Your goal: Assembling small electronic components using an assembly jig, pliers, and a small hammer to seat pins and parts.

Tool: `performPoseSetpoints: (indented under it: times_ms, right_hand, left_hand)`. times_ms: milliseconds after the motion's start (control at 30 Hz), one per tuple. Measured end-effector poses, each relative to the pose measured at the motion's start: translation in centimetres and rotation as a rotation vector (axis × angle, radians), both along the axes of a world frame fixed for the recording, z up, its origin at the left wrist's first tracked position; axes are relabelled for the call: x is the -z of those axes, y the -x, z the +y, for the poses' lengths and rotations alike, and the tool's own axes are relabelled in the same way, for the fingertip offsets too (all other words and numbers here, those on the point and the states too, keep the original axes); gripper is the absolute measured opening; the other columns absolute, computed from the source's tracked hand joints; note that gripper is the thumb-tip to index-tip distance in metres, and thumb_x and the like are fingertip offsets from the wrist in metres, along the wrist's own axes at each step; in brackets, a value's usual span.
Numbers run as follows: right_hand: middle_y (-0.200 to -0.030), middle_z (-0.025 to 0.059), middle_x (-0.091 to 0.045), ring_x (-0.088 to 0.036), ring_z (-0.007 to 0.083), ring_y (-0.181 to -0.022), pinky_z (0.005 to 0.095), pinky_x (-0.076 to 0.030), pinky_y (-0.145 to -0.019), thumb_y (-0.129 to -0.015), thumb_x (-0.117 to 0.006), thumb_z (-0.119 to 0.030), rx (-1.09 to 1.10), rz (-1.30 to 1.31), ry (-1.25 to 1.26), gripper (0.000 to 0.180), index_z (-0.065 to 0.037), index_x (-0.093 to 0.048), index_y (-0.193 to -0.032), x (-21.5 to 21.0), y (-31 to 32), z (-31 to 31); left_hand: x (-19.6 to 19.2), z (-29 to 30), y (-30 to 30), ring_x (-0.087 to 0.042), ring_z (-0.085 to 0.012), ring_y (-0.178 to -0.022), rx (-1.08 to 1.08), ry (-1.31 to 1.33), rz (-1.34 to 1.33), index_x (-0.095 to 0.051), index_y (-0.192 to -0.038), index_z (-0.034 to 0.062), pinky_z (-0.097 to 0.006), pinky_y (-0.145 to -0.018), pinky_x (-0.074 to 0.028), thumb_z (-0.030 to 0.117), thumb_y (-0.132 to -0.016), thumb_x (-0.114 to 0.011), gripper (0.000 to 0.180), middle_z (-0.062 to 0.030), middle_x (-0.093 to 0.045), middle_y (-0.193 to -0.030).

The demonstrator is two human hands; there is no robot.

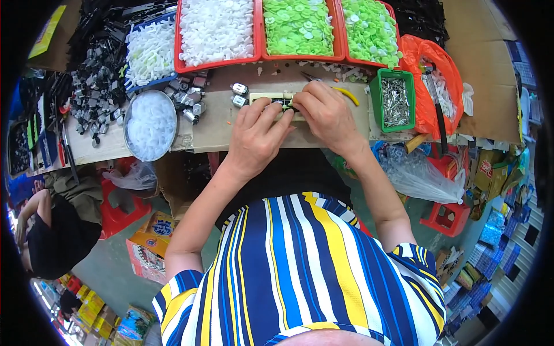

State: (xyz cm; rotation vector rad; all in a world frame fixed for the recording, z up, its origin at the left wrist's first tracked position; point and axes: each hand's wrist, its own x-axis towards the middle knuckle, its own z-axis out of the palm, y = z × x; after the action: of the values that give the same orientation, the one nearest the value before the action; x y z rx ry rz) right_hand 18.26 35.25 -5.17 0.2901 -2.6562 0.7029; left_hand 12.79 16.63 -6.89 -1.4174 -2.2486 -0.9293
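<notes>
My left hand (255,137) and my right hand (329,115) meet at the front middle of the bench, fingers bent and closed. Between their fingertips is a small black part with light-green pieces (284,104), partly hidden by the fingers. It sits at a cream block (266,96) that lies on the bench top. Close to my left fingers lie two small silver motors with white ends (239,94). Behind my right hand rests a tool with a yellow handle (347,95), partly covered by that hand.
Red trays of white pieces (257,34) and green discs line the back. A green box of metal pins (414,98) and a hammer (437,104) by a red bag are at right. At left stand a round bowl (175,124) and heaped motors. Another person sits far left.
</notes>
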Motion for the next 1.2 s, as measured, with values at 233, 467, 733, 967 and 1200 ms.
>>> performPoseSetpoints:
  times_ms: [233,467,733,967,1200]
  right_hand:
    - [-0.086,0.0111,-0.056,-0.060,0.0312,-0.079,0.0408,-0.048,-0.068,-0.081,-0.069,-0.004,-0.026,-0.025,0.008,0.011,-0.002,-0.063,-0.090,-0.3,0.0,0.1]
    - [-0.087,0.0120,-0.056,-0.060,0.0313,-0.079,0.0397,-0.048,-0.068,-0.083,-0.068,-0.003,-0.081,-0.120,0.194,0.013,-0.001,-0.064,-0.096,0.1,0.4,1.0]
    - [-0.084,0.0136,-0.054,-0.059,0.0328,-0.079,0.0423,-0.047,-0.068,-0.081,-0.067,-0.006,-0.080,-0.048,0.255,0.013,0.002,-0.065,-0.091,0.4,0.5,1.3]
    - [-0.086,0.0097,-0.055,-0.060,0.0285,-0.084,0.0383,-0.048,-0.069,-0.078,-0.066,-0.009,-0.069,0.057,-0.012,0.018,-0.001,-0.064,-0.094,0.8,0.0,0.1]
    - [-0.085,0.0097,-0.054,-0.060,0.0281,-0.083,0.0383,-0.048,-0.068,-0.076,-0.067,-0.006,-0.004,0.061,0.024,0.019,-0.002,-0.065,-0.094,0.8,-0.7,-0.1]
  left_hand:
    - [0.8,0.1,0.3,-0.056,-0.0284,-0.106,0.005,0.033,0.033,-0.070,-0.105,0.0049,-0.040,-0.086,-0.046,0.010,-0.073,-0.080,0.034,-0.0081,-0.060,-0.107]
    - [0.8,0.3,0.4,-0.057,-0.0279,-0.105,0.007,0.060,0.061,-0.071,-0.104,0.0055,-0.039,-0.085,-0.046,0.009,-0.073,-0.079,0.032,-0.0082,-0.061,-0.107]
    - [0.6,0.6,0.6,-0.057,-0.0276,-0.105,0.019,0.097,0.133,-0.071,-0.105,0.0068,-0.039,-0.084,-0.046,0.010,-0.074,-0.079,0.032,-0.0078,-0.060,-0.107]
    - [1.2,-0.6,1.5,-0.056,-0.0277,-0.112,0.088,0.190,0.259,-0.067,-0.116,0.0089,-0.040,-0.089,-0.042,0.013,-0.079,-0.070,0.037,-0.0080,-0.059,-0.113]
    - [0.5,-0.7,1.7,-0.054,-0.0255,-0.117,0.121,0.322,0.444,-0.066,-0.118,0.0057,-0.042,-0.091,-0.040,0.017,-0.082,-0.061,0.038,-0.0082,-0.059,-0.114]
